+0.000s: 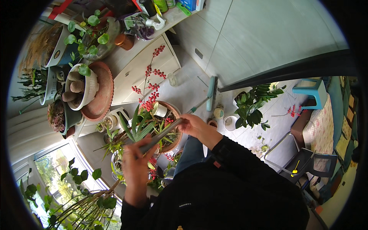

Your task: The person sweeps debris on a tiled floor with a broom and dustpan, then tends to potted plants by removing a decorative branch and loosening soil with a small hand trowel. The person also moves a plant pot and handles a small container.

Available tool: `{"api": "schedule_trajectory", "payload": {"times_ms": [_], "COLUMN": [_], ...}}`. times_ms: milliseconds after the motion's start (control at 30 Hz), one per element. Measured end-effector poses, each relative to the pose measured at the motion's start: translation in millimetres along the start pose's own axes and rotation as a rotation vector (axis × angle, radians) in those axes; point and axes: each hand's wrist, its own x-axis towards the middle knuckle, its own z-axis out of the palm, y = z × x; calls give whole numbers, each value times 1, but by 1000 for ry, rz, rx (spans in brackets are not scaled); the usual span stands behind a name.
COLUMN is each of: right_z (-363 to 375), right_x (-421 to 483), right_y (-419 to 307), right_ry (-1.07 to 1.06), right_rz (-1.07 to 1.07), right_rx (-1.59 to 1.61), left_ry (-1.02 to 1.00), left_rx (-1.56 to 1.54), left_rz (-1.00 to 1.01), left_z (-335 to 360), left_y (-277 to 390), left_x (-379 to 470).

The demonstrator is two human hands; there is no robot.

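A push broom runs diagonally before me, its grey handle (pixel 165 132) crossing above the potted plants. My right hand (pixel 195 128) grips the handle partway down. Around its upper end are the fingers of my left hand (pixel 136 166), which is blurred. Past my right hand, the lower pole reaches a light-blue broom head (pixel 211 93) with dark bristles, down on the tiled floor near the wall. Beneath the handle stands a large terracotta pot (pixel 175 110) with green leaves and a white cup (pixel 159 109) in it. Stems of red berries (pixel 149 102) rise beside it.
A white cabinet (pixel 146 72) and a ledge with pots and a terracotta saucer (pixel 99 97) stand left. Right of the broom head are a white bucket (pixel 230 123), a leafy plant (pixel 253 106) and a blue stool (pixel 312 90). Plant debris (pixel 263 146) and a metal-framed chair (pixel 296 161) lie further right.
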Motion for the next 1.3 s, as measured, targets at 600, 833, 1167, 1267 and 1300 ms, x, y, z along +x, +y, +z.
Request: {"api": "schedule_trajectory", "payload": {"times_ms": [600, 833, 1167, 1267, 1300], "right_z": [-219, -174, -90, -124, -143], "right_x": [192, 151, 113, 138, 151], "right_y": [-125, -57, -42, -54, -63], "right_ry": [150, 52, -15, 192, 246], "right_rz": [-279, -112, 5, 12, -46], "right_rx": [133, -77, -365, -720, -875], "left_ry": [82, 165, 188, 247, 266], "left_rx": [93, 65, 102, 121, 138], "left_rz": [-288, -150, -14, -32, -33], "left_z": [26, -37, -55, -63, -66], "left_y": [-252, -197, -152, -155, -160], "left_x": [144, 104, 58, 59, 61]}}
